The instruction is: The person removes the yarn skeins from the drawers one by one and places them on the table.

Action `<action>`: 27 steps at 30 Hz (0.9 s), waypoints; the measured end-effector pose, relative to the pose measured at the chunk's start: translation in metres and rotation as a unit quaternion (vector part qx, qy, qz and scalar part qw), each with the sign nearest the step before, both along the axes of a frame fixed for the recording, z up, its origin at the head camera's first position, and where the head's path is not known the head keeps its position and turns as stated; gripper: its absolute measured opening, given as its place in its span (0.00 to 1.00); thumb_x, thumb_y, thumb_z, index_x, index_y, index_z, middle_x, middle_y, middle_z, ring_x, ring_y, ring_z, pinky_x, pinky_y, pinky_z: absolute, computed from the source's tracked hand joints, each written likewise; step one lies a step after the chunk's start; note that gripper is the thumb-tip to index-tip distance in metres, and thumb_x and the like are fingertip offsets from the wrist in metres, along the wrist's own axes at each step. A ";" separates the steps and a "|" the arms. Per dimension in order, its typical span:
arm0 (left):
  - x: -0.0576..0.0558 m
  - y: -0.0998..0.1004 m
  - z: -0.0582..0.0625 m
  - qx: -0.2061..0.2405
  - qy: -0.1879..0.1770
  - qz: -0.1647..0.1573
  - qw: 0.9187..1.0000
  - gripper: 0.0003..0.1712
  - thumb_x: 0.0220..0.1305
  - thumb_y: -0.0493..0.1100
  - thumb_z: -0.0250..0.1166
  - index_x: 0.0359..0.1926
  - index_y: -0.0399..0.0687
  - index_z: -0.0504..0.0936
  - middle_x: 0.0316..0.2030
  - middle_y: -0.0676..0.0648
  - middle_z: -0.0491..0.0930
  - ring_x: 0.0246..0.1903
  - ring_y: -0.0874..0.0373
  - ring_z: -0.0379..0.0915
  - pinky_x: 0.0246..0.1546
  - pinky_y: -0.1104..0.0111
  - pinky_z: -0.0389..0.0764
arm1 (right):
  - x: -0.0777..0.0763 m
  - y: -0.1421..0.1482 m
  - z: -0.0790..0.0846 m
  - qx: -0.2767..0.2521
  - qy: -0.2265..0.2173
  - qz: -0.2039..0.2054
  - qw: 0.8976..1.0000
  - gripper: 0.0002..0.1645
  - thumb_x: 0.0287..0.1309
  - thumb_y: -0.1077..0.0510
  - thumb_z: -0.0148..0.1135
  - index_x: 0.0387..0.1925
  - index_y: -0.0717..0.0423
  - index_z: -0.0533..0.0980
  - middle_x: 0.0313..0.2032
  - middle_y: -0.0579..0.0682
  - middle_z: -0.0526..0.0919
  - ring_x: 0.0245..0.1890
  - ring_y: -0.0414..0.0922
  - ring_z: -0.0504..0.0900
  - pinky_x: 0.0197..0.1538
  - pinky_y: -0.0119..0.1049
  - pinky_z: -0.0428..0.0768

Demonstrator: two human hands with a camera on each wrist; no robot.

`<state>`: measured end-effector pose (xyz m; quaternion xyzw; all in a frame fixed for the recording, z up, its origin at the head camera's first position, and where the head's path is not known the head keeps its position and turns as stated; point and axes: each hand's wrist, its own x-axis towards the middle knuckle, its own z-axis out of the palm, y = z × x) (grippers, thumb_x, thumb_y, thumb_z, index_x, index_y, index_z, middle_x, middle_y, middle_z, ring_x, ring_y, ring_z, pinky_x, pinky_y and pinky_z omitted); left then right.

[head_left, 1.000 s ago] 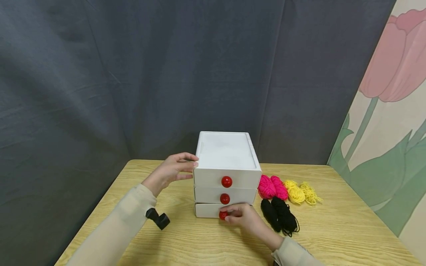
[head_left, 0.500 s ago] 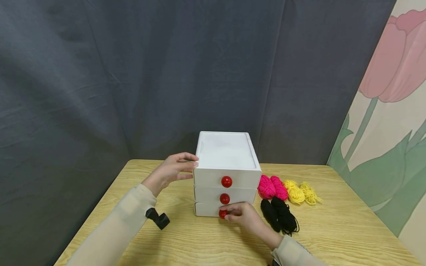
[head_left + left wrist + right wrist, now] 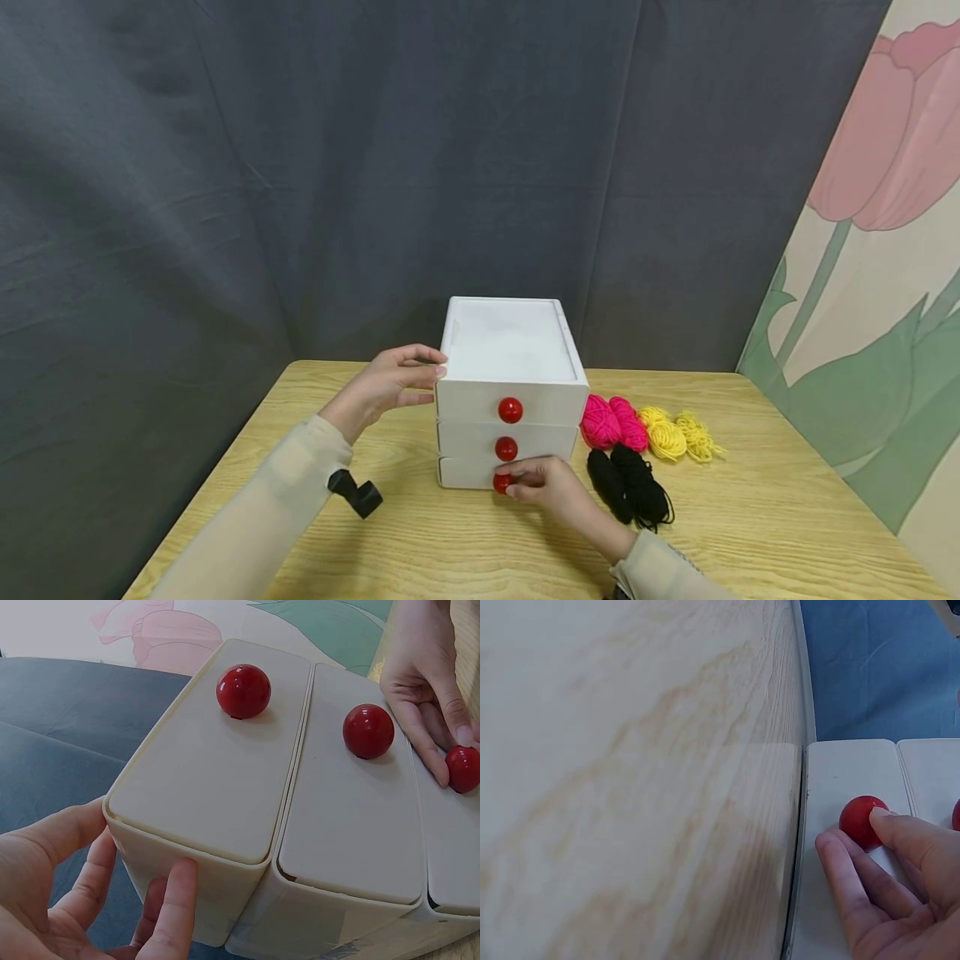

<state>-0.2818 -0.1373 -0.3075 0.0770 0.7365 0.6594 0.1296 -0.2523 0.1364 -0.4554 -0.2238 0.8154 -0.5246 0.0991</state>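
Note:
A white three-drawer cabinet (image 3: 506, 342) stands on the table with a round red knob on each drawer front. My left hand (image 3: 384, 383) rests against its upper left side, fingers loosely extended; the left wrist view shows the fingertips (image 3: 180, 877) touching the side wall near the top drawer. With thumb and fingers, my right hand (image 3: 553, 492) pinches the bottom drawer's red knob (image 3: 861, 823). That drawer lies about flush with those above. The middle knob (image 3: 506, 448) and top knob (image 3: 511, 410) are untouched.
Right of the cabinet on the wooden table (image 3: 405, 542) lie pink yarn (image 3: 615, 422), yellow yarn (image 3: 667, 437) and black yarn (image 3: 633, 490). A dark curtain (image 3: 450, 167) hangs behind, and a wall with painted tulips (image 3: 862, 250) is at the right.
The bottom drawer slid slightly inward with my right hand on its knob, and the dark gap above it closed. Over the last half second nothing visibly moved. My left hand stayed in place.

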 end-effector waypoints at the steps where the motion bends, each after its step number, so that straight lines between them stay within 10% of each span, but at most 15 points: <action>1: 0.000 0.000 0.000 -0.001 0.000 0.000 1.000 0.16 0.64 0.40 0.65 0.52 0.43 0.76 0.43 0.47 0.79 0.40 0.56 0.78 0.51 0.58 0.81 | 0.000 0.000 0.000 0.000 -0.001 0.000 1.000 0.14 0.56 0.66 0.67 0.45 0.62 0.83 0.44 0.59 0.86 0.41 0.45 0.85 0.37 0.28 0.83; 27: 0.000 0.001 -0.001 0.003 0.004 0.003 1.000 0.17 0.64 0.41 0.65 0.52 0.43 0.76 0.43 0.47 0.78 0.40 0.56 0.78 0.51 0.58 0.81 | 0.015 0.017 0.012 -0.015 -0.023 0.014 1.000 0.17 0.60 0.60 0.64 0.50 0.61 0.79 0.46 0.60 0.83 0.42 0.46 0.83 0.41 0.28 0.81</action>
